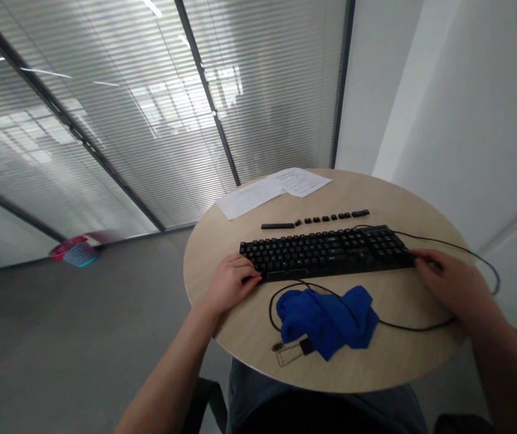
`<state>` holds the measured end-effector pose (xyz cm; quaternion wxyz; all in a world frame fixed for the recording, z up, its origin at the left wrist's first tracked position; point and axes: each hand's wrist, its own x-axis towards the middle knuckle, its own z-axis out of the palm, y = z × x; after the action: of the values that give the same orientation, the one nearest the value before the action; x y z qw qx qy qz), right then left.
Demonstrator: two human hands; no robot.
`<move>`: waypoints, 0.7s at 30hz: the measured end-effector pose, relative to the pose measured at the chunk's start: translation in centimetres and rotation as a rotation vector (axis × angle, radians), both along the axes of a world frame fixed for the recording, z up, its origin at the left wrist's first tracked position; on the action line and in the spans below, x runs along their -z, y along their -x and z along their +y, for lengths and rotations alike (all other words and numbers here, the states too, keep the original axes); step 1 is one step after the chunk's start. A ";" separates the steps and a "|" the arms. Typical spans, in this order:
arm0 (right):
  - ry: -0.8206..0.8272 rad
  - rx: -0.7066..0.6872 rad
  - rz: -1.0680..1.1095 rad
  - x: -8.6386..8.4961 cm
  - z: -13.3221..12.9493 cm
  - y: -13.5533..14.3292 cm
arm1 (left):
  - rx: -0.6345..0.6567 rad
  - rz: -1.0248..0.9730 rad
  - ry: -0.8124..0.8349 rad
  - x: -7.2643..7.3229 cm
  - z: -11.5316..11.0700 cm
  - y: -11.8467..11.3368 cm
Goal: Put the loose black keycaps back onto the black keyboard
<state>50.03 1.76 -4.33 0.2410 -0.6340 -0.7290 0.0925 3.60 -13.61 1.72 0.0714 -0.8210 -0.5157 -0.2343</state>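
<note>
A black keyboard (pixel 313 256) with a numeric pad lies on the round wooden table, its right end a bit farther away. At its left end my left hand (pixel 235 278) has its fingers curled over the edge, thumb at the front corner. My right hand (pixel 448 280) pinches the right front corner between thumb and fingers. Behind the keyboard is a row of loose black keycaps (pixel 325 219), with a long bar-shaped key (pixel 278 226) at the left. The slot along the keyboard's front row (pixel 288 273) shows a thin wire bar.
Nearer me lies a crumpled blue cloth (pixel 331 316), beside a wire keycap puller (pixel 292 352). A black cable (pixel 421 329) loops around the cloth and past the right edge. Printed papers (pixel 272 190) rest at the back of the table (pixel 398 367). A basket (pixel 78 250) stands on the floor.
</note>
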 end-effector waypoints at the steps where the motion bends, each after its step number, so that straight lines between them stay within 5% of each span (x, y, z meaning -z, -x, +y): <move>1: -0.012 0.001 0.005 0.1 0.0 0.0 | -0.007 0.012 0.004 0.0 0.0 0.0; 12: 0.006 0.020 -0.008 0.1 0.1 -0.2 | -0.171 0.009 -0.095 1.5 -2.7 -1.1; 21: -0.003 0.001 -0.003 0.2 0.2 -0.1 | -0.180 0.074 -0.074 1.3 -2.5 -1.7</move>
<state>50.16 1.93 -4.56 0.2412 -0.6342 -0.7290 0.0904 5.29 -16.15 0.44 0.1415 -0.7763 -0.5752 -0.2155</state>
